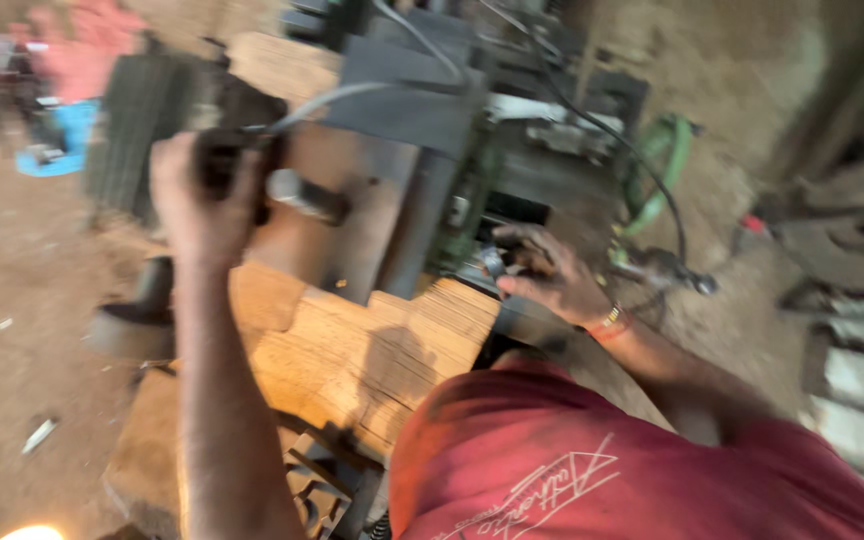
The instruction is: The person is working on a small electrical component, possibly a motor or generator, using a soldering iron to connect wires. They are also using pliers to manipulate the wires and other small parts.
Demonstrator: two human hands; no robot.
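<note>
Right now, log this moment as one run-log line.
left hand: grips dark handle | right hand: at green machine | wood block: beneath

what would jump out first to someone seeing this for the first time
The left hand, raised at upper left, is closed round a dark handle on a grey and green machine that fills the top centre. The right hand rests at the machine's base, just above a pale stack of wooden pieces in the middle. A red shirt fills the lower right, over a dusty earthen floor.

Motion blur smears the machine (432,150); beside it, what the right hand (542,270) pinches is unreadable.
</note>
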